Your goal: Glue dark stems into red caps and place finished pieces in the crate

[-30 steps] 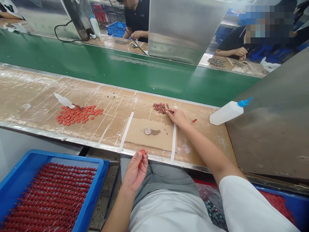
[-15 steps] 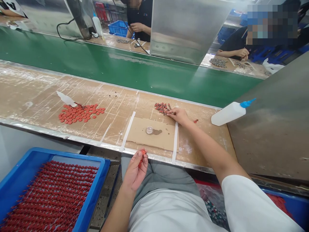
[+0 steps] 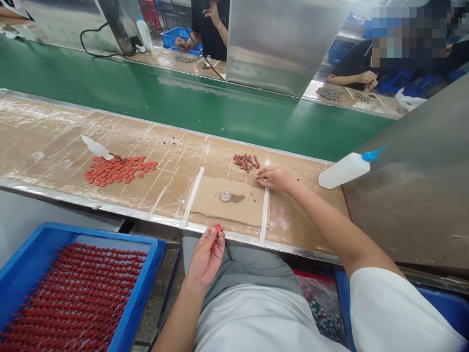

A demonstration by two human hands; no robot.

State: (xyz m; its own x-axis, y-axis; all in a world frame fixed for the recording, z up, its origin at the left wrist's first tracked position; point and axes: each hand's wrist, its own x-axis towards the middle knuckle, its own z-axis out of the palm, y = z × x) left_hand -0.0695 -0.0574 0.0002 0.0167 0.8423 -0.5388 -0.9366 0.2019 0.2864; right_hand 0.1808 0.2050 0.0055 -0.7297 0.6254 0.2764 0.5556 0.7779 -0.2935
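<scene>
My left hand [image 3: 207,254] is closed in front of the table edge, thumb and fingers pinching a red disc [image 3: 218,229]; more red shows inside the fingers. Over the right edge of a taped cardboard piece [image 3: 208,215], my right hand [image 3: 275,179] has its fingers drawn together. A tiny dark bit shows at its fingertips, too small to name. Just beyond them lies a pile of small red-and-dark parts [image 3: 246,162]. A small clear round dish [image 3: 225,196] sits on the cardboard beside a dark wet stain.
Many red discs [image 3: 113,170] lie at left with a white strip [image 3: 95,146]. A white squeeze bottle [image 3: 344,171] stands at right. Rows of red pieces fill a blue tray [image 3: 156,264] at lower left. Beyond the green belt [image 3: 183,105], people [image 3: 210,34] work.
My right hand has drawn back from the parts pile, slightly right and towards me. My left hand stays where it was. Across the belt, a person's hands have moved apart.
</scene>
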